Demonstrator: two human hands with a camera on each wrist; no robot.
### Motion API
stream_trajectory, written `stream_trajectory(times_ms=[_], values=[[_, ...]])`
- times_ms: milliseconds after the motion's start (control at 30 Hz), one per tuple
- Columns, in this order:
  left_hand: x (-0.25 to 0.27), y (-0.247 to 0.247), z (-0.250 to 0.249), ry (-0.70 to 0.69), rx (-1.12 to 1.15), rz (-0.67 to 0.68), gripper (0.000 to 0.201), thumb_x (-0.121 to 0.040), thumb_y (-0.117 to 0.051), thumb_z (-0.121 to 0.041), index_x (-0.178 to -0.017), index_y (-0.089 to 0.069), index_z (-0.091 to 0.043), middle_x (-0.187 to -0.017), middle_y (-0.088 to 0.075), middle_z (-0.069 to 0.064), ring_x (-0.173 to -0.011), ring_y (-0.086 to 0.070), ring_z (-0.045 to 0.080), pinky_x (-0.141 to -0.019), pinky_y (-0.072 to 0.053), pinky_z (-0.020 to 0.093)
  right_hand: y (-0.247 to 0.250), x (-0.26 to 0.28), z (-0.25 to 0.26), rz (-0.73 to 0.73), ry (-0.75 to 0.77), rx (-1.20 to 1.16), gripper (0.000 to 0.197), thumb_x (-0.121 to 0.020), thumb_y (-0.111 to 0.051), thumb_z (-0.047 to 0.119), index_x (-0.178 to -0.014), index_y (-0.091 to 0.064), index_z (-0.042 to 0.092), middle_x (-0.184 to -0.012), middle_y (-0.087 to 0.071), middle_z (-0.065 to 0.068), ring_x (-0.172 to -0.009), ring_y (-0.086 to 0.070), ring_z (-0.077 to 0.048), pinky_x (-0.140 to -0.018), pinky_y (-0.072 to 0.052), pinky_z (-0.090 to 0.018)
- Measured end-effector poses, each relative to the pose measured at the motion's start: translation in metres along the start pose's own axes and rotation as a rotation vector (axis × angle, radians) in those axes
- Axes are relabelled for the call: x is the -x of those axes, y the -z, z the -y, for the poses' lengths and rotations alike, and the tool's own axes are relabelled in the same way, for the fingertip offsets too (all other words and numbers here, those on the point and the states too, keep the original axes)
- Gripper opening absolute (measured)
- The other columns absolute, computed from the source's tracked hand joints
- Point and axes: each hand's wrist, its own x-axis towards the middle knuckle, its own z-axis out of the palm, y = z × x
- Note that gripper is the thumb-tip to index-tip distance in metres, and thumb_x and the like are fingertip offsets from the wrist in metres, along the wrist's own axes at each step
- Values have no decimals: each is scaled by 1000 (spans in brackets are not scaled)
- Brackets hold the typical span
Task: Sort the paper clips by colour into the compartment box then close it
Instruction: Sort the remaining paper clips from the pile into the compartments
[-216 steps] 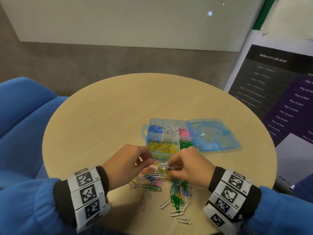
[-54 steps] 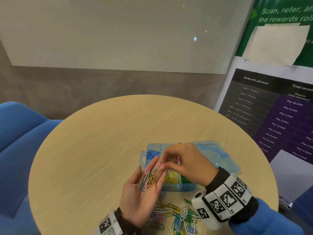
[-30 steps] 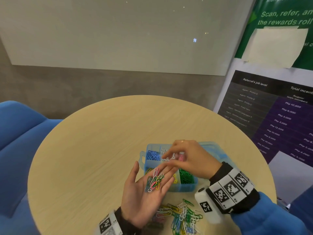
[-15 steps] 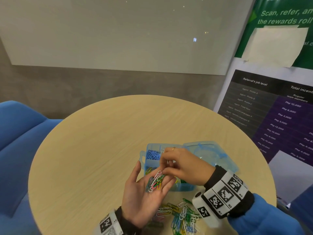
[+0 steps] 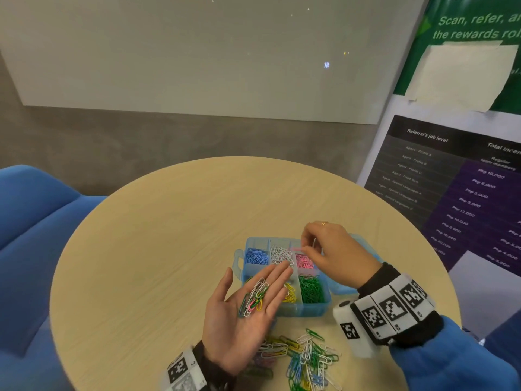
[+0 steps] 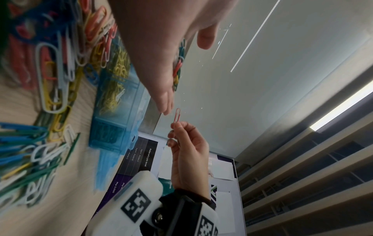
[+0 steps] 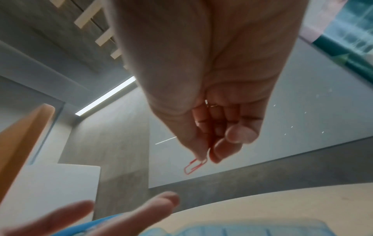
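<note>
Round table [image 5: 146, 249]; wrist views alone show right hand [image 7: 212, 111] pinching pink clip [image 7: 194, 166]; left hand [image 5: 248, 314] flat.

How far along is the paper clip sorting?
Partly done. The compartment box already holds separate blue, white, pink, yellow and green clips. In hand: the right hand pinches one pink clip above the box, and the open left hand carries a small mixed bunch. Left: the loose pile on the table, then closing the lid.
</note>
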Motion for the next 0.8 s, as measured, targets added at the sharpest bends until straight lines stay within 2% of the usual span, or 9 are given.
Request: stream_trajectory(times_ms=[100,167,233,300,400,500,600,700,800], values=[[1,-1,0,-5,-17,-2,78,-90,-42,-49,-140,-39,11,-141,-48,30,-131,-49,40,-103,-38,52,0,-4,-8,-49,-102,69,10,-92,-55,10,-85,-52,17,-88,-55,0,-82,-50,-17,-76,-42,-28],[1,-1,0,-5,-32,-13,78,-90,-42,-50,-141,-39,10,-141,-49,29,-131,-49,39,-104,-38,51,-4,-3,-12,-32,-137,73,1,-93,-57,15,-93,-55,15,-94,-54,0,-85,-49,-16,-80,-42,-28],[1,-1,0,-9,-38,-20,78,-90,-41,-51,-141,-40,10,-140,-49,29,-131,-49,39,-105,-37,51,-7,1,-13,10,-119,57,17,-94,-59,23,-108,-57,13,-102,-53,1,-84,-46,-10,-82,-41,-24],[1,-1,0,-15,-38,-21,79,-91,-41,-52,-141,-40,10,-140,-49,29,-131,-49,40,-106,-36,52,-7,5,-8,34,-69,-5,24,-93,-61,27,-114,-58,16,-103,-54,4,-82,-49,-8,-80,-42,-20],[0,1,0,-17,-43,-24,80,-91,-40,-53,-140,-40,10,-140,-49,30,-132,-48,40,-108,-33,52,-5,13,3,60,-3,-95,18,-93,-61,31,-109,-61,24,-101,-55,9,-81,-57,-3,-73,-42,-11],[0,1,0,-24,-53,-29,82,-91,-40,-56,-140,-40,10,-141,-49,30,-131,-49,41,-107,-33,54,-6,20,15,39,40,-152,11,-93,-60,33,-100,-65,26,-94,-56,13,-81,-58,-5,-69,-41,-11],[0,0,1,-37,-69,-46,86,-89,-42,-60,-139,-42,11,-139,-50,30,-128,-52,40,-106,-35,54,-10,27,27,26,97,-202,7,-92,-62,28,-94,-68,24,-84,-54,17,-78,-56,-6,-67,-37,-9],[0,-2,3,-43,-75,-56,90,-91,-40,-62,-141,-37,13,-144,-43,32,-133,-46,43,-118,-27,47,-15,32,35,34,145,-241,8,-91,-65,24,-92,-71,20,-85,-56,15,-77,-54,-4,-68,-35,-7],[0,-1,3,-55,-98,-76,92,-92,-39,-63,-142,-35,14,-148,-38,29,-137,-42,40,-121,-23,44,-17,34,39,63,181,-245,7,-89,-67,23,-90,-73,19,-87,-59,10,-78,-52,-2,-68,-33,-7]])
